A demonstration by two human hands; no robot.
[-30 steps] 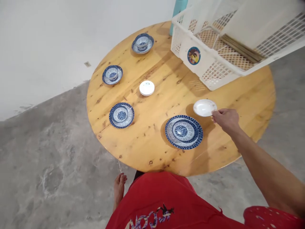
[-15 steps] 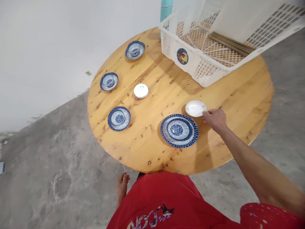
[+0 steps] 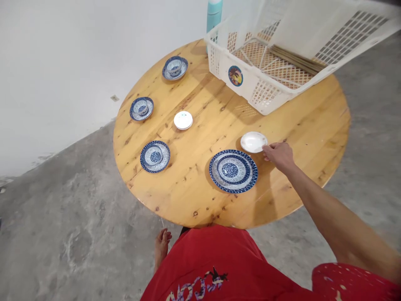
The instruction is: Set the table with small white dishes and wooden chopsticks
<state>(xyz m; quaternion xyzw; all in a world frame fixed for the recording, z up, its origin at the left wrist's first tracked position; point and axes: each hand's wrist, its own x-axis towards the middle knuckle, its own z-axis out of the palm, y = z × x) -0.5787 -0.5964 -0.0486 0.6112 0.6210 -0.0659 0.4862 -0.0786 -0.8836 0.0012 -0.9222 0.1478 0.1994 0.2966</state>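
Observation:
My right hand pinches the right rim of a small white dish at the right of the round wooden table. Just in front of that dish lies a blue-and-white plate with a smaller patterned dish on it. My left hand hangs below the table's near edge, empty, its fingers loosely bent. Small white dishes, apparently stacked, sit near the middle of the table.
Along the left side stand blue-and-white plates with bowls: a near setting, a middle one and a far one. A white plastic basket holding thin sticks occupies the back right. Beside it is a turquoise bottle.
The view has shifted slightly. My right hand keeps its hold on the white dish's rim, and the dish stays behind the blue-and-white plate. My left hand still hangs down.

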